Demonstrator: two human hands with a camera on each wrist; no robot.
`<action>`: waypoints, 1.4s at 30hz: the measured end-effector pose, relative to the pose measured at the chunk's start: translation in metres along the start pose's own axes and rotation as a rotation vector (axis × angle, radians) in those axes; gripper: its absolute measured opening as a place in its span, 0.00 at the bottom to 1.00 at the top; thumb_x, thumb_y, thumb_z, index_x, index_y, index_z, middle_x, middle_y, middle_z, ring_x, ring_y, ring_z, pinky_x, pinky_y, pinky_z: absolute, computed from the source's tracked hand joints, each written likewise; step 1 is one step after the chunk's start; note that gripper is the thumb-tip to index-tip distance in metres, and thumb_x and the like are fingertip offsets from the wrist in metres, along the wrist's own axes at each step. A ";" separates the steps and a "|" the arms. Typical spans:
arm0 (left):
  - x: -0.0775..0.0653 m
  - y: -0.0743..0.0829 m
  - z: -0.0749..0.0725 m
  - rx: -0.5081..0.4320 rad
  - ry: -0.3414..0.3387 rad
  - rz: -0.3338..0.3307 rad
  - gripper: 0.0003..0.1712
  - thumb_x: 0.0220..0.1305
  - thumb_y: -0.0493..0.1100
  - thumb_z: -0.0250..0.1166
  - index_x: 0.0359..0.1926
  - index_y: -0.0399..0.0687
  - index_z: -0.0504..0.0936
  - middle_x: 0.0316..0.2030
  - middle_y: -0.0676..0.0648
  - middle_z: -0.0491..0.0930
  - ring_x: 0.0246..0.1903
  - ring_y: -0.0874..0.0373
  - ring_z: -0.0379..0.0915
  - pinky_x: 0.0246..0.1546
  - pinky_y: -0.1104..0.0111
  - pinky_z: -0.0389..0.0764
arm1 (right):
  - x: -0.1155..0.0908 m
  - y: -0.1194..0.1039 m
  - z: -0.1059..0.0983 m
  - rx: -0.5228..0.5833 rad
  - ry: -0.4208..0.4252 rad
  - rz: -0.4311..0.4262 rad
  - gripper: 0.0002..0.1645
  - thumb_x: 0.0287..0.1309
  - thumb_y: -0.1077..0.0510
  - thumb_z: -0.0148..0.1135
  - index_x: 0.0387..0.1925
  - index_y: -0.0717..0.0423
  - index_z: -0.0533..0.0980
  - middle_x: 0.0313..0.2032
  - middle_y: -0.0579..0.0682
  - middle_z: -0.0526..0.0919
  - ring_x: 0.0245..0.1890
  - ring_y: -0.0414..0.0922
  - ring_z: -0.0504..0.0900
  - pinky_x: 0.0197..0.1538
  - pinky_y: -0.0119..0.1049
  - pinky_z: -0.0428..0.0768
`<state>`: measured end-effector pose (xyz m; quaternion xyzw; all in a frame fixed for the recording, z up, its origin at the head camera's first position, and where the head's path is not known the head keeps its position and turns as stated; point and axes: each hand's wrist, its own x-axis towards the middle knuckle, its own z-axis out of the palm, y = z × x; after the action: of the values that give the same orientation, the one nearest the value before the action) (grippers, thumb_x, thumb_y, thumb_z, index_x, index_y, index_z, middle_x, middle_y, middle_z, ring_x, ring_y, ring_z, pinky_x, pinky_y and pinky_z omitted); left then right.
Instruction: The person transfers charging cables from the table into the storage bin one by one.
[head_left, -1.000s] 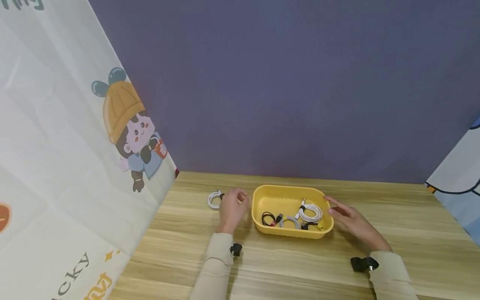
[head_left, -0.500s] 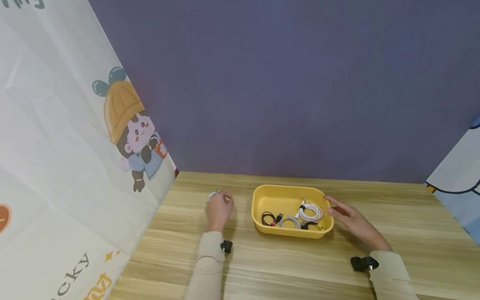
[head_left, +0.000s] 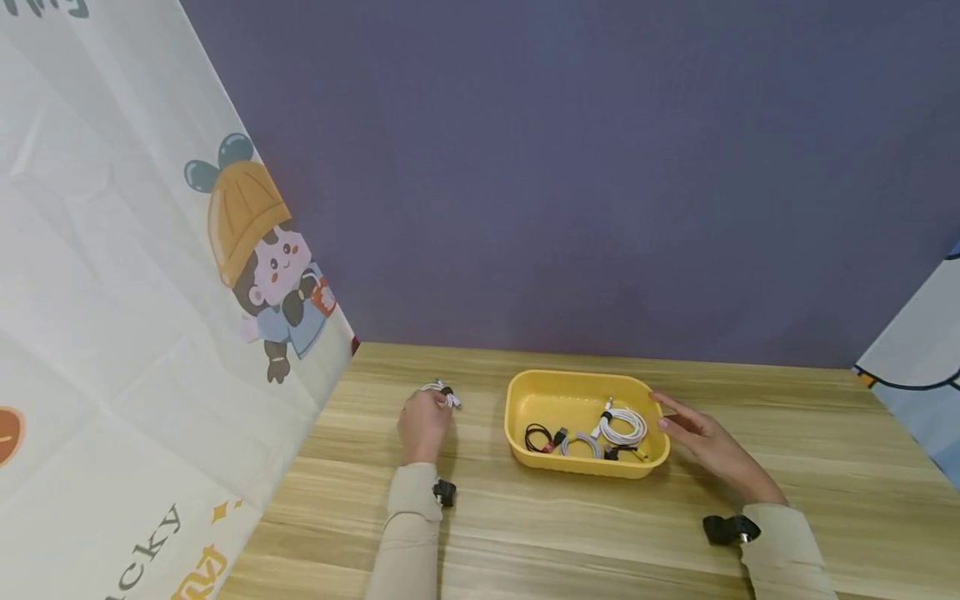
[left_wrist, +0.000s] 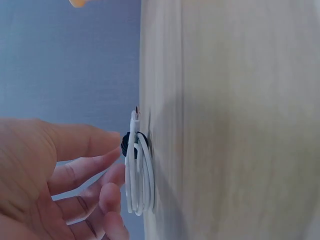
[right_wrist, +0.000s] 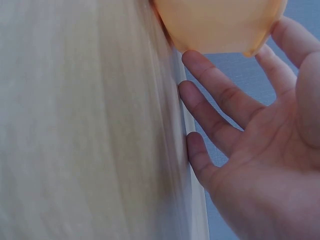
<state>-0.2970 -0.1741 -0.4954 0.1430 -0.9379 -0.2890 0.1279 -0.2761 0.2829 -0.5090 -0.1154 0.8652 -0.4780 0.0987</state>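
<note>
A coiled white cable (head_left: 432, 386) with a black tie is at the left of the table, just beyond my left hand (head_left: 424, 425). Thumb and fingertips pinch it at the tie (left_wrist: 129, 145) in the left wrist view, and the coil hangs close against the tabletop. Part of the coil is hidden behind the fingers in the head view. My right hand (head_left: 708, 446) rests with spread fingers against the right end of a yellow box (head_left: 551, 382). Inside the box lie a white cable coil (head_left: 626, 427), a grey one (head_left: 581, 444), a black one (head_left: 536, 437) and a dark cable (head_left: 626, 452).
The wood-grain table (head_left: 555, 533) runs back to a dark blue panel (head_left: 562, 183). A white printed sheet (head_left: 135, 292) borders the left side, and another printed sheet (head_left: 915, 350) the right. Bare tabletop separates the left hand from the box.
My left hand has moved left, away from the box, to the white cable, and its fingers have come onto the tie. The right hand and the box have stayed in place.
</note>
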 end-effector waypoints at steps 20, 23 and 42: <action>0.001 -0.008 -0.001 -0.018 -0.033 -0.010 0.07 0.58 0.40 0.71 0.37 0.52 0.93 0.41 0.41 0.88 0.41 0.39 0.85 0.38 0.49 0.83 | 0.000 -0.003 -0.001 -0.005 -0.003 -0.017 0.38 0.79 0.43 0.48 0.82 0.46 0.52 0.80 0.61 0.53 0.76 0.69 0.56 0.68 0.68 0.64; 0.002 -0.009 -0.001 -0.013 -0.051 -0.001 0.06 0.57 0.39 0.71 0.33 0.53 0.93 0.38 0.42 0.88 0.38 0.42 0.84 0.34 0.51 0.81 | 0.001 -0.002 0.000 -0.009 0.003 -0.001 0.38 0.78 0.42 0.48 0.81 0.46 0.52 0.80 0.60 0.53 0.76 0.68 0.56 0.69 0.67 0.64; -0.001 -0.009 -0.004 0.013 -0.068 0.031 0.05 0.55 0.37 0.73 0.25 0.51 0.90 0.33 0.43 0.86 0.33 0.46 0.82 0.32 0.53 0.80 | -0.002 -0.005 0.000 -0.003 -0.002 -0.033 0.37 0.79 0.45 0.49 0.81 0.47 0.52 0.79 0.63 0.53 0.74 0.72 0.58 0.67 0.71 0.65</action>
<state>-0.2930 -0.1833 -0.4977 0.1194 -0.9456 -0.2856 0.0997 -0.2738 0.2814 -0.5046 -0.1304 0.8637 -0.4782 0.0916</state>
